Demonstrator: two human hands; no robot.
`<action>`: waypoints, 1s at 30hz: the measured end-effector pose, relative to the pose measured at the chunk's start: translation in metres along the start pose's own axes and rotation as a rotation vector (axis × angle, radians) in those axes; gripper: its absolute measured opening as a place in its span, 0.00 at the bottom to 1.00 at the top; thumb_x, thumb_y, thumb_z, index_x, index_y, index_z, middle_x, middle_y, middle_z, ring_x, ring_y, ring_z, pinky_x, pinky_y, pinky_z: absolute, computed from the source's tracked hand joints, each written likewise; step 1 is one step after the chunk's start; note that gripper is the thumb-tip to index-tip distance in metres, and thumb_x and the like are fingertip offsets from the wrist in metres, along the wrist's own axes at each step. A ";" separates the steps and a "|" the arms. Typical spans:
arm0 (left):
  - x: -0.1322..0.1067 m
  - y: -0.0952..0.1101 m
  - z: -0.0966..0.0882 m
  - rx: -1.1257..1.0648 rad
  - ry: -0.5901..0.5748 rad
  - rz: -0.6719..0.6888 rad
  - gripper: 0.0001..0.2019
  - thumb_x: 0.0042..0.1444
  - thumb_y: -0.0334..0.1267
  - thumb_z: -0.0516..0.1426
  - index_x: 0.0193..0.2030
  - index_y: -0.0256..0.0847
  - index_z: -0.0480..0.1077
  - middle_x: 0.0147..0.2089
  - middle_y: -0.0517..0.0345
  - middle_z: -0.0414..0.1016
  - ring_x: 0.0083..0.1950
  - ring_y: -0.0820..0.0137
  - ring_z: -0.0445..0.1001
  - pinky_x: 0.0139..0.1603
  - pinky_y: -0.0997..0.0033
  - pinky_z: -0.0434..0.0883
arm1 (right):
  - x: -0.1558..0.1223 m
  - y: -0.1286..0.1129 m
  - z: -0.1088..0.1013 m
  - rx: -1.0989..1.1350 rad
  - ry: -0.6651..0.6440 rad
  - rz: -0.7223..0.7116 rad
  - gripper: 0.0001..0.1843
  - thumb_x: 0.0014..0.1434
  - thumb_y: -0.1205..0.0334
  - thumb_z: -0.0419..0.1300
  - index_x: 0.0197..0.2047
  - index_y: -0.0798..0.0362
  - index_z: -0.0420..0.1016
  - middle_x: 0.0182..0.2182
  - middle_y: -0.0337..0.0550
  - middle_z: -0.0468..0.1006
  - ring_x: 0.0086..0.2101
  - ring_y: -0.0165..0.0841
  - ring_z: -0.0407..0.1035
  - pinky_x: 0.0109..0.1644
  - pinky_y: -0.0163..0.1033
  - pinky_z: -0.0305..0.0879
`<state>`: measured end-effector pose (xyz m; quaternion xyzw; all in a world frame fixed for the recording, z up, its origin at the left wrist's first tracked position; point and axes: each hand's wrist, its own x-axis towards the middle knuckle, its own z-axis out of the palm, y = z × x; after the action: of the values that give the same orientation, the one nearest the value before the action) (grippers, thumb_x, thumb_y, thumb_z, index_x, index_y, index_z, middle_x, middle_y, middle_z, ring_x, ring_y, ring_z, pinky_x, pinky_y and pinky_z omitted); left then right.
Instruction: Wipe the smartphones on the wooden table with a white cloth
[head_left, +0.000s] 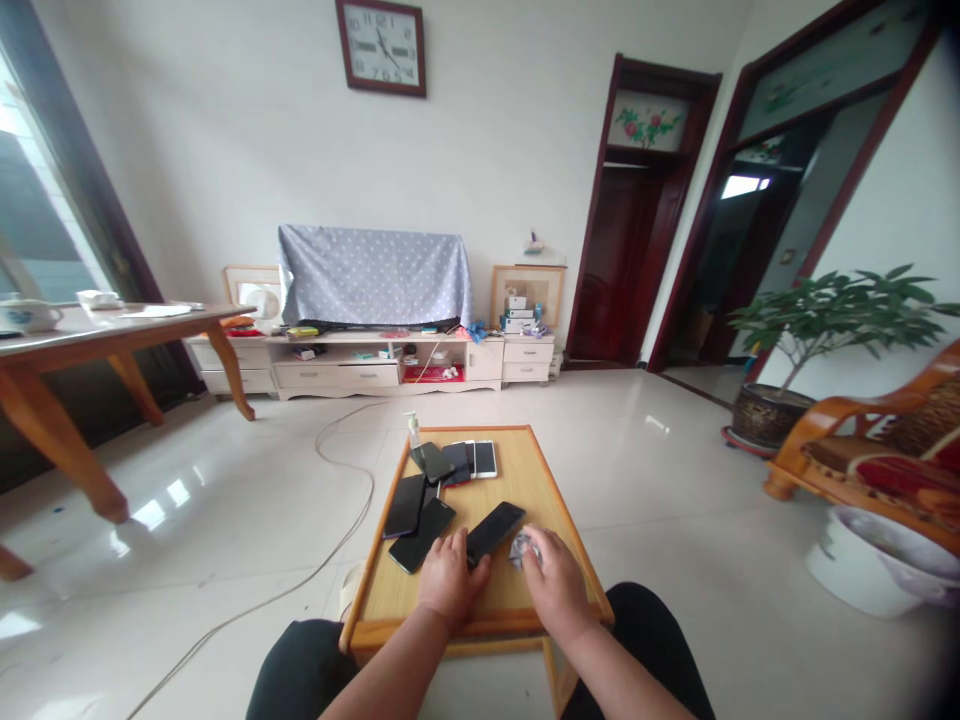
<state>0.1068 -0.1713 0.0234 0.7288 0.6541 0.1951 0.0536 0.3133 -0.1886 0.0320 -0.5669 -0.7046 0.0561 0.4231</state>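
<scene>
A black smartphone (pixel 496 530) lies at a slant near the front of the small wooden table (pixel 517 480). My left hand (pixel 448 582) grips its lower left end, thumb and fingers around the edge. Just right of the phone, my right hand (pixel 553 575) is closed on a crumpled grey-white cloth (pixel 519 549), partly hidden by the fingers. Beside my left hand rests another dark phone (pixel 422 535), with a black phone (pixel 405 505) behind it. Farther back, several more phones overlap, among them a white-framed phone (pixel 486 459) and a dark phone (pixel 433 462).
A pump bottle (pixel 413 430) stands at the table's far left corner. A cable (pixel 360 510) runs over the floor to the left. On the right are a white bucket (pixel 862 560), a wooden armchair (pixel 847 430) and a potted plant (pixel 772 420). A low cabinet (pixel 337 376) lines the wall.
</scene>
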 end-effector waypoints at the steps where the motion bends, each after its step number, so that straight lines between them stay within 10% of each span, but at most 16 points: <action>1: 0.001 0.000 0.000 -0.002 0.002 0.000 0.30 0.61 0.53 0.51 0.63 0.34 0.66 0.57 0.43 0.77 0.60 0.54 0.71 0.64 0.60 0.65 | 0.002 -0.007 0.002 0.057 -0.011 0.012 0.17 0.67 0.59 0.49 0.52 0.50 0.75 0.48 0.49 0.81 0.48 0.39 0.75 0.52 0.43 0.70; 7: 0.004 -0.001 -0.004 -0.022 0.018 -0.043 0.28 0.64 0.54 0.48 0.61 0.36 0.67 0.57 0.44 0.77 0.60 0.56 0.72 0.63 0.59 0.66 | 0.020 -0.034 0.043 0.178 -0.212 0.305 0.13 0.62 0.52 0.57 0.46 0.49 0.72 0.33 0.43 0.82 0.36 0.39 0.77 0.42 0.41 0.69; 14: 0.006 -0.007 -0.006 -0.103 -0.006 0.003 0.30 0.61 0.58 0.53 0.63 0.41 0.66 0.60 0.46 0.75 0.59 0.54 0.71 0.63 0.55 0.64 | 0.058 -0.018 0.089 0.078 -0.252 0.487 0.11 0.60 0.57 0.53 0.46 0.48 0.70 0.37 0.46 0.83 0.36 0.38 0.78 0.36 0.39 0.71; 30: 0.028 -0.009 -0.003 -0.072 -0.095 0.037 0.12 0.58 0.45 0.53 0.46 0.47 0.72 0.52 0.52 0.72 0.55 0.56 0.67 0.55 0.57 0.63 | 0.171 0.092 0.074 -0.288 -0.228 0.506 0.18 0.63 0.65 0.50 0.54 0.55 0.72 0.43 0.54 0.82 0.44 0.41 0.78 0.43 0.39 0.67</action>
<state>0.0990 -0.1430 0.0290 0.7468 0.6299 0.1847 0.1070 0.3342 0.0181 0.0247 -0.7685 -0.5847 0.1222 0.2294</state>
